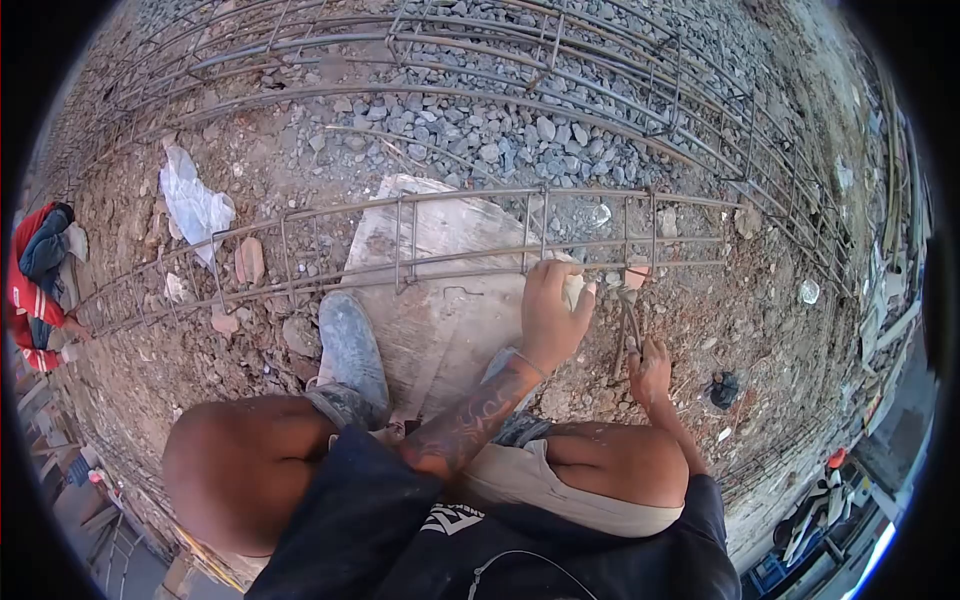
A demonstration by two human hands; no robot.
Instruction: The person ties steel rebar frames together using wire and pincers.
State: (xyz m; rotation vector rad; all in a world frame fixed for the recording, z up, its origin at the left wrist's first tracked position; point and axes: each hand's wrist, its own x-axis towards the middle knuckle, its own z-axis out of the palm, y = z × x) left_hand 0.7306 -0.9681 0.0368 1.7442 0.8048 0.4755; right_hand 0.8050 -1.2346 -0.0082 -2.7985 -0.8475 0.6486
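Observation:
A narrow rebar cage point(470, 268) runs crosswise in front of me, with stirrups along its length. At its near bar is my left hand point(553, 315), fingers curled over the steel and thumb standing out to the right. My right hand point(650, 373) is closed around the handles of pincers point(626, 325), whose head points up toward the near bar, close to the right end of the cage. Under the cage lies a dusty board point(440, 225). A short bent piece of wire point(462, 291) rests on that board.
Larger rebar cages point(530, 75) cross the ground beyond, over grey gravel point(540, 135). A white plastic bag point(195, 200) and a brick piece point(250, 260) lie at left. A person in a red sleeve point(28, 270) reaches to the cage's far left end. My boot point(352, 350) stands by the board.

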